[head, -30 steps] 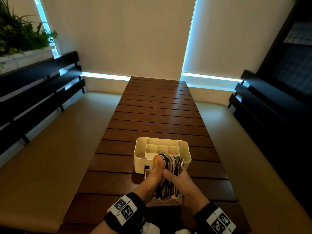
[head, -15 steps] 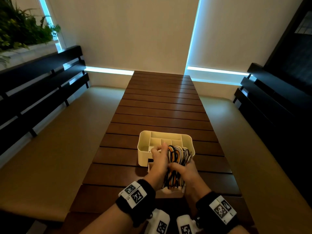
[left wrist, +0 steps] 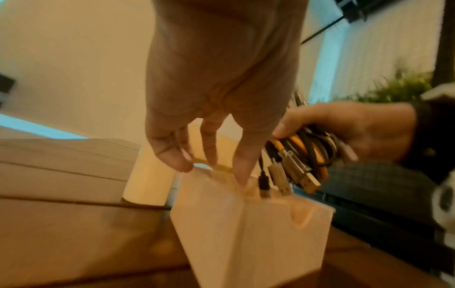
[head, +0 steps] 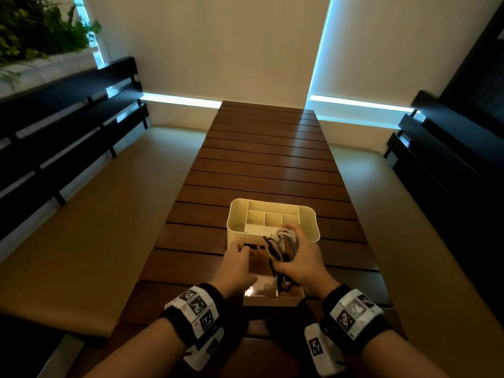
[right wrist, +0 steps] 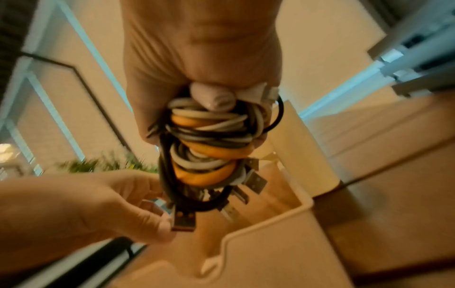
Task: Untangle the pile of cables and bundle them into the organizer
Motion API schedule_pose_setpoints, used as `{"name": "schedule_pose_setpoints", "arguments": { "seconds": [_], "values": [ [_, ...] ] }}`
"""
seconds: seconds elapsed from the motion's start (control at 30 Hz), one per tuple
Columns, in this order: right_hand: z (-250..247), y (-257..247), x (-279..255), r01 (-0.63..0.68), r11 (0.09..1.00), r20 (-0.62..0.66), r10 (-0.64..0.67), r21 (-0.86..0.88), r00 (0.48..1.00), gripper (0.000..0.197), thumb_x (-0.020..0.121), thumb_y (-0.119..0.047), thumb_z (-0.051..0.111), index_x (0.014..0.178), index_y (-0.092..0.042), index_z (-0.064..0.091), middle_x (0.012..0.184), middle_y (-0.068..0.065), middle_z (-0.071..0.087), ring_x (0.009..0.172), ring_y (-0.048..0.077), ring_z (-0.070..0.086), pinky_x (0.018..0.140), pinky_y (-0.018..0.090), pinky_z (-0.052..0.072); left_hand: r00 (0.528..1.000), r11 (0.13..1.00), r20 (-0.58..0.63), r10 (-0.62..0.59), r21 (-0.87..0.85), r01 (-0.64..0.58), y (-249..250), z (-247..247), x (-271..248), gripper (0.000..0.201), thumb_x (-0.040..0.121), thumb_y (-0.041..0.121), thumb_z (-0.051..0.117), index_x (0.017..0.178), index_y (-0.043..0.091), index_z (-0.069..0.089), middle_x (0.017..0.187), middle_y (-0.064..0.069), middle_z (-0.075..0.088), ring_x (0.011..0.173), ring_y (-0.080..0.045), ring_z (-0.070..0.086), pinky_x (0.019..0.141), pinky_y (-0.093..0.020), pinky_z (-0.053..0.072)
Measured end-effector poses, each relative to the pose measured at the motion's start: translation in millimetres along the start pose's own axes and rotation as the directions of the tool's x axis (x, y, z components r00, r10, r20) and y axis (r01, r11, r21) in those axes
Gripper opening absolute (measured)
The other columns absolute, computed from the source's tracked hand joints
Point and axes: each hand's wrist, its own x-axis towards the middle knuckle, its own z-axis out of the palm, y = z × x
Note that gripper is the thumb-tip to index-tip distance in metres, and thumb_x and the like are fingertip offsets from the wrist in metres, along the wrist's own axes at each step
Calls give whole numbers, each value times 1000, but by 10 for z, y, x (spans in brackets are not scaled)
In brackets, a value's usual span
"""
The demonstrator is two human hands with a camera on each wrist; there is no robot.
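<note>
While clutching the coiled cables (right wrist: 209,136) in tightly curled right fingers (right wrist: 214,97) just above the organizer (head: 237,214) on the table (head: 259,165), with loose left fingers (left wrist: 172,155) beside, risking dangling plugs (left wrist: 305,179) snagging its rim and loops springing apart.

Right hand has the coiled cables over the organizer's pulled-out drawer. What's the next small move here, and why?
Probably lower the cable bundle into the open drawer. The right hand grips the coiled bundle just above it, USB plugs hanging down toward the drawer, while the left hand sits at the drawer beside the organizer, fingers relaxed and holding nothing, seemingly steadying it.
</note>
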Motion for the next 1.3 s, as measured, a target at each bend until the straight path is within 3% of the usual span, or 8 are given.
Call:
{"name": "schedule_pose_setpoints", "arguments": {
  "seconds": [0.13, 0.3, 0.5, 0.7, 0.83, 0.97, 1.2, 1.3],
  "values": [
    [159, -116, -39, 230, 863, 156, -178, -449, 972, 85, 66, -36, 76, 133, -42, 24, 117, -4, 58, 106, 17, 57, 90, 36, 51, 997, 987, -38, 62, -146, -67, -82, 155, -58, 72, 73, 21, 75, 132, 10, 34, 134, -7, 30, 105, -29, 55, 81, -29, 43],
    [272, -18, -65, 312, 697, 218, -223, -646, 950, 87, 71, -48, 69, 139, -33, 16, 119, 4, 54, 107, 24, 52, 93, 37, 44, 999, 974, 34, 21, -228, -12, -163, 178, -65, 91, 67, 33, 81, 140, 17, 29, 140, -4, 38, 123, -21, 48, 97, -27, 40],
    [466, 90, -139, 335, 520, 207, -290, -786, 934, 101, 42, -61, 80, 128, -26, 39, 79, 4, 63, 68, 22, 62, 57, 34, 52, 993, 994, 82, -85, -63, 90, -170, 98, -60, 69, 78, 28, 72, 132, 17, 31, 119, -8, 61, 108, -25, 59, 89, -32, 47],
    [454, 193, -158, 310, 466, 218, -241, -828, 946, 93, 46, -43, 86, 127, -25, 42, 76, 6, 61, 65, 23, 60, 53, 36, 51, 981, 984, 135, -137, -94, 150, -162, 174, -38, 69, 74, 9, 67, 131, 22, 30, 114, -5, 61, 104, -22, 60, 89, -34, 51],
    [476, 146, -181, 297, 506, 258, -148, -810, 955, 102, 62, -30, 82, 139, -28, 15, 109, 12, 57, 97, 31, 57, 77, 45, 48, 985, 984, 138, -107, -129, 126, -155, 177, -62, 80, 73, 5, 69, 135, 26, 24, 117, -6, 59, 104, -22, 60, 89, -35, 52],
    [421, 216, -201, 376, 564, 384, -110, -735, 917, 87, 85, -58, 48, 140, -42, -18, 142, 12, 29, 125, 34, 31, 100, 49, 29, 999, 982, 31, -43, -184, 48, -158, 195, -90, 87, 70, 14, 74, 135, 35, 20, 121, -3, 55, 106, -22, 58, 89, -39, 50],
    [385, 264, -307, 421, 680, 524, -63, -600, 849, 83, 71, -79, 9, 133, -41, -31, 147, 1, -37, 137, 22, -33, 113, 47, -13, 985, 996, 174, 23, -85, -8, -130, 126, -62, 84, 74, 19, 72, 141, 34, 23, 135, -5, 40, 122, -25, 47, 101, -41, 42],
    [511, 354, -454, 431, 564, 466, -90, -704, 880, 86, 80, -79, 13, 147, -31, -10, 154, 13, -18, 142, 31, -13, 109, 49, 1, 961, 994, 269, 60, -106, -32, -133, 77, -39, 91, 72, 22, 76, 144, 35, 21, 140, -6, 31, 130, -28, 36, 107, -43, 39]
  ]
}}
